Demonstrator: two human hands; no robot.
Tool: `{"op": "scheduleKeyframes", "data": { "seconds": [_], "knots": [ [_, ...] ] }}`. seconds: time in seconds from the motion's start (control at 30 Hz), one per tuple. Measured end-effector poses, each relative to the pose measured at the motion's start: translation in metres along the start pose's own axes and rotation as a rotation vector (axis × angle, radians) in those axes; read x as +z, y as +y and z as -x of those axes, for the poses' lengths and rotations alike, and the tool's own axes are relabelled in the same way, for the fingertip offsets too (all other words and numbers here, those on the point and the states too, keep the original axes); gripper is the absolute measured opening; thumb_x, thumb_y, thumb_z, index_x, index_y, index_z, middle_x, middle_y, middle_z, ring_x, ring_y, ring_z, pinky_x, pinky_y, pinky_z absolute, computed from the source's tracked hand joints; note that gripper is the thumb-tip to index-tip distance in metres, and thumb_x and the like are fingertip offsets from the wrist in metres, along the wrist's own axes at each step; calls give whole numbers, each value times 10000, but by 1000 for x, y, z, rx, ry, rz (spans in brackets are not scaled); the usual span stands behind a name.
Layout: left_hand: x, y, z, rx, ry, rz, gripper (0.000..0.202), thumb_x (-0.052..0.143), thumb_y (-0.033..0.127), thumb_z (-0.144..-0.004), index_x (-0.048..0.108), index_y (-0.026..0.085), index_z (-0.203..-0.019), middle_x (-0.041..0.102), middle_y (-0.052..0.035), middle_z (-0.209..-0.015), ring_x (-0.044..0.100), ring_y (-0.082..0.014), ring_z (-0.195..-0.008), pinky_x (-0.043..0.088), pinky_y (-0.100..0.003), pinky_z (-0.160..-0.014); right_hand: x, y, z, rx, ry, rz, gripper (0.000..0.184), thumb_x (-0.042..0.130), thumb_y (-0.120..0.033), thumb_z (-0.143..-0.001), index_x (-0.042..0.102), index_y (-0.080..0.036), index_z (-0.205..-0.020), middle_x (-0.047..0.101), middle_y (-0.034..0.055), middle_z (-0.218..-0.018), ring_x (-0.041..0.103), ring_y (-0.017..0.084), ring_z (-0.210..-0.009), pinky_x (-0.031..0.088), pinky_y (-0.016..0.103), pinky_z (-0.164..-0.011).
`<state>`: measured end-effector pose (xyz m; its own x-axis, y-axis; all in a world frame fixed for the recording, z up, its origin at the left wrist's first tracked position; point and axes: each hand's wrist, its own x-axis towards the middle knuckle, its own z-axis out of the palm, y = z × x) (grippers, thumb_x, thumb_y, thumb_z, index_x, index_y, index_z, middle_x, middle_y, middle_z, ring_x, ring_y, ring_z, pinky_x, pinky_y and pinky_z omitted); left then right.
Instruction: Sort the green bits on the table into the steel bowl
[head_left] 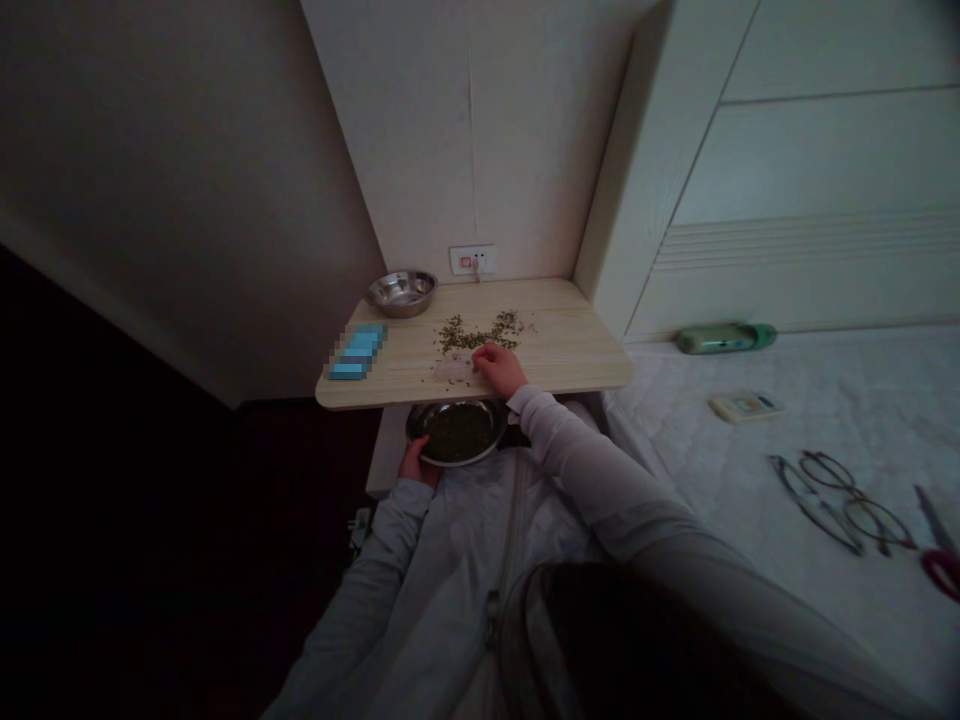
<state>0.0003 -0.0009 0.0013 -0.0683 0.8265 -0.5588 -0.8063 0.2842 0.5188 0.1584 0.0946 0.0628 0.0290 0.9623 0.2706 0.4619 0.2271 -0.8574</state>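
Right hand (pixel 501 369) has fingers pinched on a clear plastic card (pixel 453 371) mid-frame, long side running left-right, free end pointing left. Left hand (pixel 418 463) grips a steel bowl (pixel 466 461), lower center, thumb over the rim.

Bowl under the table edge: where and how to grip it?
Probably the left or near rim, coming from the near left, thumb over the lip, fingers outside. The bowl sits open side up with green bits inside, so keep it level; the table crowds its far rim. The left hand grips its left side.
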Motion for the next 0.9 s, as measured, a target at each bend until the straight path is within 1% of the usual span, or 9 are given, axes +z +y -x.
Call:
{"op": "scheduleKeyframes", "data": {
  "seconds": [0.23,0.37,0.47,0.67,0.9],
  "knots": [
    [-1,0,0,6,-12,-12,142,479,118,-649,605,135,-713,647,-48,-632,597,-192,-786,460,-300,-739,-2,-2,1,-8,-39,13,110,447,-224,-625,542,-168,-631,570,-25,-576,487,89,-564,364,207,-557],
    [-3,0,-4,16,5,-12,134,477,114,-654,604,134,-688,646,-42,-614,608,-164,-704,466,-267,-709,-1,-2,2,13,-68,-24,114,449,-228,-623,542,-164,-637,564,-27,-569,484,86,-552,359,203,-545],
    [-2,0,-3,19,8,-25,133,472,114,-659,603,133,-670,642,-38,-597,609,-157,-659,469,-268,-698,-3,-3,2,25,-86,-35,113,453,-220,-621,545,-157,-638,566,-27,-570,487,83,-554,359,200,-548],
    [4,2,5,13,8,-23,137,465,111,-661,600,137,-659,643,-31,-595,609,-158,-651,468,-279,-714,-5,-4,2,-3,-144,-64,103,455,-213,-621,539,-153,-619,564,-27,-549,495,82,-559,373,200,-573],
    [6,2,8,1,19,-25,146,452,116,-669,593,152,-660,638,-29,-578,608,-174,-727,464,-287,-734,-4,-1,1,-15,-181,-41,120,464,-243,-628,540,-151,-615,561,-27,-547,475,77,-530,363,194,-543]
  ]
}}
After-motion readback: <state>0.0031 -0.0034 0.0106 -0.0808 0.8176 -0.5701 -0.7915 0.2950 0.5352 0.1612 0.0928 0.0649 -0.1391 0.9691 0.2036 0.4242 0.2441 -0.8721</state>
